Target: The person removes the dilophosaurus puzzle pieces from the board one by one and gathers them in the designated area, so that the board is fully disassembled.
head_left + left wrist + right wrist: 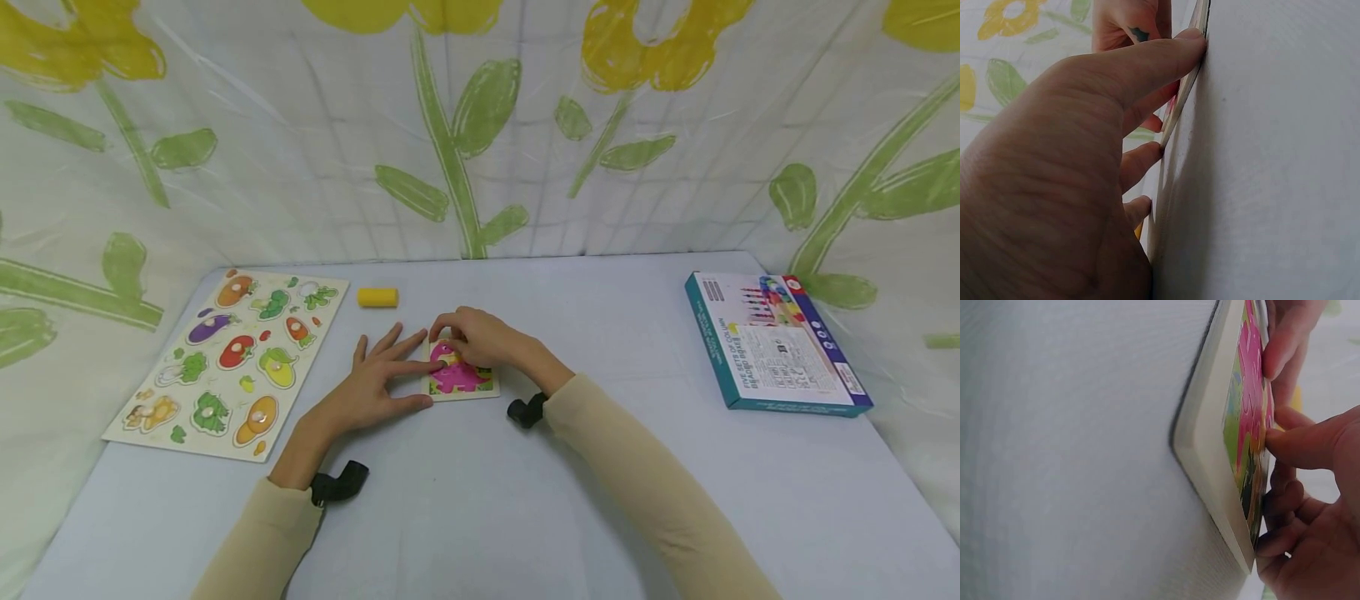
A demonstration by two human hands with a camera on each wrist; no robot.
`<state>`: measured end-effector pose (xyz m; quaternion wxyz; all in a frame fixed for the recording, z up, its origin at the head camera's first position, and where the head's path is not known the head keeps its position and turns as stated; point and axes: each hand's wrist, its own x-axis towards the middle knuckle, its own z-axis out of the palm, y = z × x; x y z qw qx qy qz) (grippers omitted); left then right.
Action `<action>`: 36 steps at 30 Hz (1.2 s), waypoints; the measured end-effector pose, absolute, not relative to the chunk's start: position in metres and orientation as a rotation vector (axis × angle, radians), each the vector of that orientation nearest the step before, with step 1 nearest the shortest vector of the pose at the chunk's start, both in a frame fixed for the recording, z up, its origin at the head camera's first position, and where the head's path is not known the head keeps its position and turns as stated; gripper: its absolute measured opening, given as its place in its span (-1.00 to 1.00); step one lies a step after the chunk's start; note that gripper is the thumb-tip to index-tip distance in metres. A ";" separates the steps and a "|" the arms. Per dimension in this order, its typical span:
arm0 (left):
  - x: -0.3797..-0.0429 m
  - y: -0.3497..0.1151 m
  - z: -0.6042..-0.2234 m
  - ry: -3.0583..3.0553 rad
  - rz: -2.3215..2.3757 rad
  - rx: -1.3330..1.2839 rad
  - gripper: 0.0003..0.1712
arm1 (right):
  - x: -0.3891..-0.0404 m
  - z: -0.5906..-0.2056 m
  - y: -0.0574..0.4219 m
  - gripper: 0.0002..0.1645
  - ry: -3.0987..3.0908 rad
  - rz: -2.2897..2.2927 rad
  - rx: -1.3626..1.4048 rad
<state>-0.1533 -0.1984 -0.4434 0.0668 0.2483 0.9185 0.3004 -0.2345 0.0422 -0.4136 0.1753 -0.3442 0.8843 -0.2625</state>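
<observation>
A small square dinosaur puzzle [459, 380], pink on a green and yellow picture, lies flat on the table between both hands. My left hand [378, 379] comes from its left with fingers spread and mostly straight. Its index fingertip touches the picture, while the thumb rests at the near left corner. My right hand [483, 340] bends over the far side of the puzzle with curled fingers. In the right wrist view its thumb [1300, 447] presses the picture and other fingers curl at the far edge. Whether a loose piece is under them is hidden.
A vegetable puzzle board [252, 329] lies at the left. Beyond the left hand is a yellow cylinder [377, 297]. A teal and white box [780, 346] lies at the right. Behind the white table [480, 500] hangs a flower-patterned curtain [315, 167].
</observation>
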 end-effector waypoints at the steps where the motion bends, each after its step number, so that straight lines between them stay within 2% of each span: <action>1: -0.153 -0.198 -0.443 2.768 0.903 0.748 -0.40 | -0.234 -0.413 0.042 -0.66 2.504 -0.748 -0.976; 36: -0.152 -0.198 -0.443 2.765 0.891 0.732 -0.40 | -0.235 -0.420 0.043 -0.65 2.502 -0.847 -0.952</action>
